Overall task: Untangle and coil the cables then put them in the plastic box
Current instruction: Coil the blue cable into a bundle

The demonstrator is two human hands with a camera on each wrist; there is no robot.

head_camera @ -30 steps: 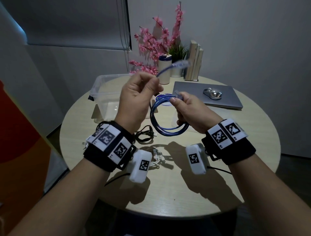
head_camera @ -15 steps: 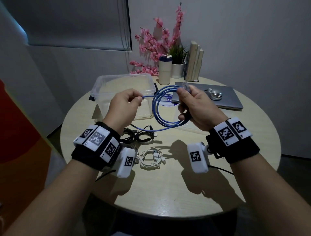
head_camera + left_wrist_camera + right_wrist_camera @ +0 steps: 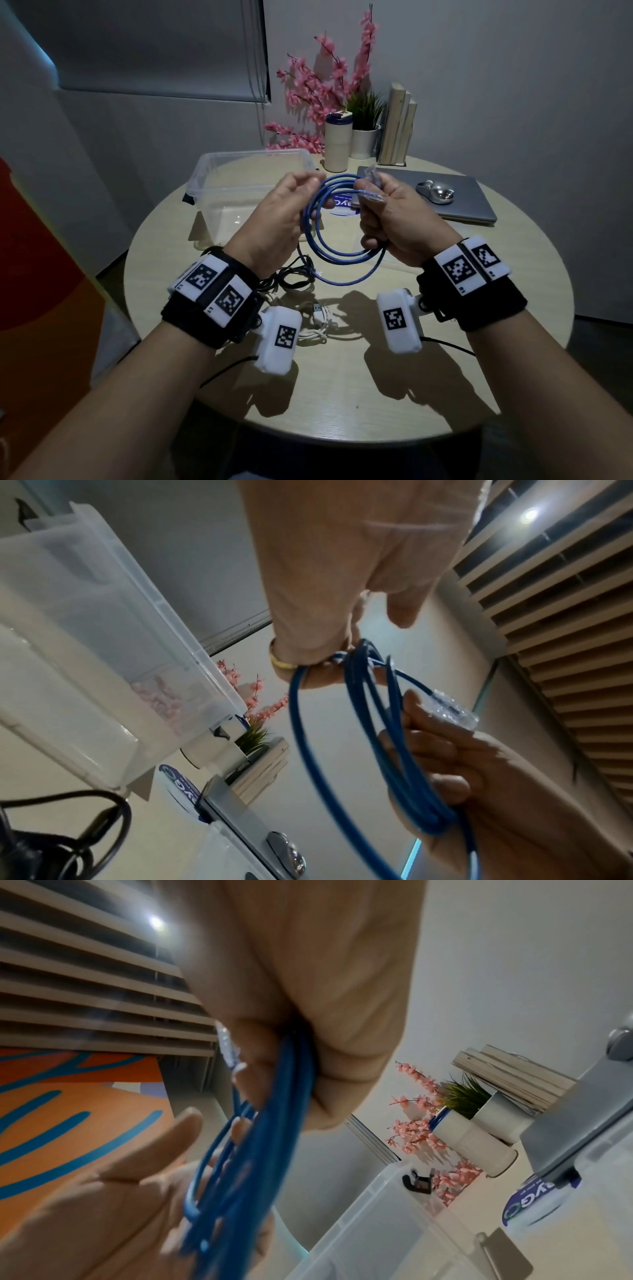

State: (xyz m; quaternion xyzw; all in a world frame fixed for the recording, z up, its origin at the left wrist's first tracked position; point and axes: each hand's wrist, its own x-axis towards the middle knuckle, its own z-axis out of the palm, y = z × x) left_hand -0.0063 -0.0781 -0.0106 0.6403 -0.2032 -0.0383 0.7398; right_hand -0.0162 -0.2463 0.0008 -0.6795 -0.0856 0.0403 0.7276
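A blue cable (image 3: 342, 260) hangs in loops above the round table (image 3: 342, 394), held between both hands. My right hand (image 3: 368, 205) grips the bundled loops, and a clear plug (image 3: 452, 710) sticks up beside its thumb. My left hand (image 3: 313, 185) pinches the top of the coil on its left side, close to the right hand. The cable's free end (image 3: 318, 274) dangles down to the table. The clear plastic box (image 3: 253, 156) stands open behind the left hand. On the table under the hands lie a black cable (image 3: 291, 279) and a white cable (image 3: 317, 325).
A closed laptop (image 3: 462, 209) with a silver mouse (image 3: 435, 192) on it sits at the back right. Behind it stand a cup (image 3: 337, 144), a potted plant (image 3: 364, 137), pink flowers (image 3: 318, 92) and books (image 3: 397, 126). A lid with a blue label (image 3: 339, 205) lies behind the coil.
My left hand came down from its raised position, drew a strand out to the left, then moved right to the coil. The coil now has another loop and both hands are close together.
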